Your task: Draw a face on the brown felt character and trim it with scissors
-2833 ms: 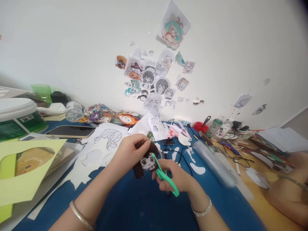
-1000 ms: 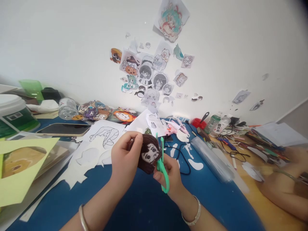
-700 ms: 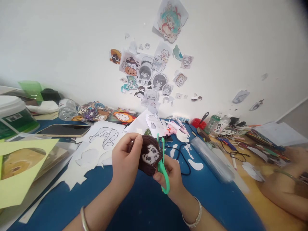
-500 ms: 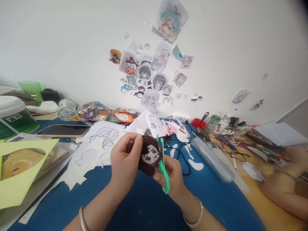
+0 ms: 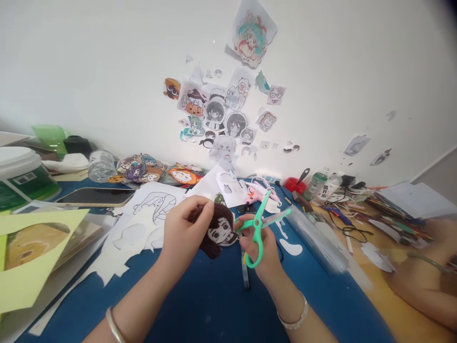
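Observation:
A flat cartoon head with dark brown hair and a pale face (image 5: 219,231) is pinched at its upper left by my left hand (image 5: 185,233). My right hand (image 5: 267,250) holds green-handled scissors (image 5: 257,224). Their blades are spread, pointing up and right, away from the cartoon head. Some fingers of the right hand are close to the head's right edge; whether they touch it I cannot tell. Below them, a slim pen-like object (image 5: 245,274) shows on the blue table surface (image 5: 214,305), its upper end hidden by the hand.
Cut white paper (image 5: 135,238), a phone (image 5: 94,196) and yellow paper (image 5: 53,219) lie left. A clear plastic roll (image 5: 317,243), paper scraps (image 5: 291,247) and bottles (image 5: 332,186) are right. Another person's arm (image 5: 417,281) rests far right. Drawings (image 5: 216,112) cover the wall.
The scissors have moved off the cartoon head's right edge and turned, with their blades now spread. A pen-like object now shows below the right hand. The left hand keeps its hold.

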`<state>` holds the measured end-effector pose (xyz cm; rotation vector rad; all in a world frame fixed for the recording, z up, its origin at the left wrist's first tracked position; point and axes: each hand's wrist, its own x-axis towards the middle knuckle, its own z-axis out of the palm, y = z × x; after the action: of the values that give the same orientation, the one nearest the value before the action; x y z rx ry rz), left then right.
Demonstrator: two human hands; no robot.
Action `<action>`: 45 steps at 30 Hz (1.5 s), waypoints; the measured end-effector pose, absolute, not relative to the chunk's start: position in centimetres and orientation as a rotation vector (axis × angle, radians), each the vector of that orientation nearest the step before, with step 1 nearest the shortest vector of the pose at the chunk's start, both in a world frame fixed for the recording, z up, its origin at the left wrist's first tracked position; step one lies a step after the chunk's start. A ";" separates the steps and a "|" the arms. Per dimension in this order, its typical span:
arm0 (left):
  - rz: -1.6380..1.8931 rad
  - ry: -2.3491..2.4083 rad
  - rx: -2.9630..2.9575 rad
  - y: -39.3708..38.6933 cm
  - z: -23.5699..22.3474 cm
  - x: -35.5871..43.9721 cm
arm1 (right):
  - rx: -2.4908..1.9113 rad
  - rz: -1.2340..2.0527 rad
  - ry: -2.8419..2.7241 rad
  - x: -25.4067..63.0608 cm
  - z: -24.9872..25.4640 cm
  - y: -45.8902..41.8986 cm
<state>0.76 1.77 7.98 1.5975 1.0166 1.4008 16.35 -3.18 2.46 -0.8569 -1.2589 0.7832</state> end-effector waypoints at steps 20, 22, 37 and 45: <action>0.570 0.979 1.824 6.5 4.5 0.5 | -1.886 0.429 -1.456 19.9 2.1 -1.1; 0.653 1.001 1.749 6.8 4.6 0.4 | -1.814 0.484 -1.508 19.6 2.5 -1.4; 1.272 1.090 1.414 5.5 5.6 0.9 | -1.096 0.954 -1.576 16.0 2.0 -2.5; 1.323 1.168 1.475 3.9 5.7 1.6 | -1.125 0.885 -1.412 15.6 1.9 -2.3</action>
<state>1.58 3.86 5.66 1.4749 1.1682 1.3227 15.56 -2.25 1.92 -1.1252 -1.4125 0.8845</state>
